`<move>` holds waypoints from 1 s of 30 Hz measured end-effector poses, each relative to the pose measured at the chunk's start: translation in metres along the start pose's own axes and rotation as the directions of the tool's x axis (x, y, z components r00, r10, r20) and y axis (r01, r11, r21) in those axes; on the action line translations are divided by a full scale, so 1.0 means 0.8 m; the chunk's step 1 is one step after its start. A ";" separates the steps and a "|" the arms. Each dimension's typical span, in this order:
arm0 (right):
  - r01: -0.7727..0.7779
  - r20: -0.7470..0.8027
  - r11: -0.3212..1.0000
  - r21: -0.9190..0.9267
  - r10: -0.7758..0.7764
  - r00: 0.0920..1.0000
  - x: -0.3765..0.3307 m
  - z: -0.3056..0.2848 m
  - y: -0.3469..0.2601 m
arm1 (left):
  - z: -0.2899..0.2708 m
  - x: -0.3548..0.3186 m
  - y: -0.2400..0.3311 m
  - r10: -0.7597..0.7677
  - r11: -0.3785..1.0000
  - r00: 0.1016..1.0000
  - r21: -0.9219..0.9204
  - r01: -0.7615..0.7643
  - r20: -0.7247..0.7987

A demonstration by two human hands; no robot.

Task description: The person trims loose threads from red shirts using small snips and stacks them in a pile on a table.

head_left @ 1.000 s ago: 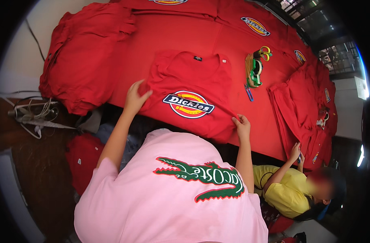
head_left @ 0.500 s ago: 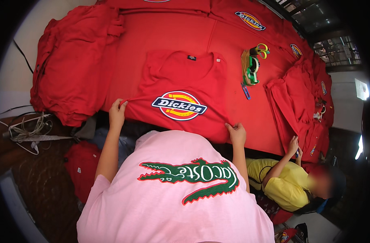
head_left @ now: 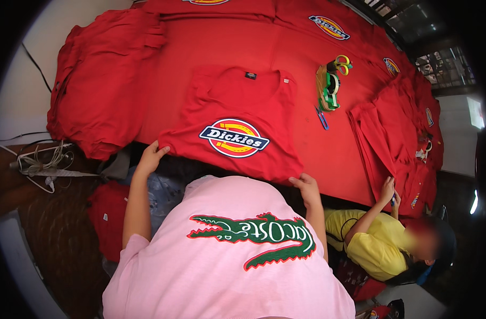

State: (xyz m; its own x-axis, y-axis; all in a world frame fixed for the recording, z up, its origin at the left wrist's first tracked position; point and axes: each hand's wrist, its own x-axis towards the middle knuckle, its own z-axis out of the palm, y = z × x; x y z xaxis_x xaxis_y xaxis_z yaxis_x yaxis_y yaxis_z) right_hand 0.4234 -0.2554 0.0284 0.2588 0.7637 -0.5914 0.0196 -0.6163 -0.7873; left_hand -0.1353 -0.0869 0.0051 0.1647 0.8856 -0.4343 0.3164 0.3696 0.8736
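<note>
Red shirt (head_left: pixel 242 112), in the head view, lies on the red work surface (head_left: pixel 227 40) left of the green tape dispenser (head_left: pixel 328 99) and closer to the wearer. It stretches away from the grip, neckline farthest; its near edge runs crosswise between the hands. Fisheye bending hides which axis is longer. The left hand (head_left: pixel 150 158) pinches the near corner farther from the dispenser; the right hand (head_left: pixel 306 187) seems clamped on the corner nearer it. Counted: one shirt gripped, one dispenser, one pair of yellow-handled scissors (head_left: pixel 344 65) just beyond it, one blue tool (head_left: pixel 322 118) on its near side, one cloth heap (head_left: pixel 102 87) well left of it.
</note>
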 end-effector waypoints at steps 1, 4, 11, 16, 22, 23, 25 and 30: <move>0.036 -0.024 0.984 0.177 -0.032 0.999 -0.007 -0.016 0.002 | -0.015 -0.007 0.012 0.003 1.000 0.999 -0.016 -0.002 0.039; 0.254 -0.067 0.888 0.384 -0.248 0.966 -0.064 -0.063 -0.095 | -0.059 -0.053 0.099 0.002 0.991 0.978 -0.130 -0.029 -0.209; 0.690 -0.031 0.723 0.014 -0.690 0.723 -0.109 -0.085 -0.316 | -0.044 -0.094 0.361 0.612 0.707 0.749 -0.248 -0.662 -0.255; 0.717 -0.138 0.616 0.327 -0.719 0.681 -0.092 -0.108 -0.366 | -0.116 -0.041 0.354 0.592 0.686 0.760 -0.328 -0.649 -0.268; 0.855 -0.319 0.509 -0.098 -0.830 0.458 -0.102 -0.130 -0.383 | -0.091 -0.086 0.393 0.669 0.690 0.736 -0.283 -0.666 -0.100; 0.858 -0.365 0.510 -0.057 -0.811 0.458 -0.104 -0.132 -0.384 | -0.086 -0.099 0.398 0.720 0.683 0.690 -0.099 -0.724 -0.078; 0.864 -0.451 0.503 0.028 -0.765 0.460 -0.107 -0.147 -0.381 | -0.078 -0.124 0.406 0.797 0.582 0.603 0.272 -0.767 -0.004; 0.919 -0.335 0.390 -0.057 -0.875 0.350 -0.156 -0.185 -0.380 | -0.097 -0.182 0.419 0.779 0.487 0.626 0.661 -0.571 -0.033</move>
State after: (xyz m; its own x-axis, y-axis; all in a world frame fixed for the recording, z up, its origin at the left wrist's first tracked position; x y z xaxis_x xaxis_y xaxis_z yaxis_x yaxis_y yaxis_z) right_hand 0.5283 -0.1915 0.3674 0.3972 0.7422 0.5398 0.3009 0.4504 -0.8406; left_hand -0.1257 -0.0698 0.3782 0.3186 0.8519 0.4157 0.6776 -0.5114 0.5285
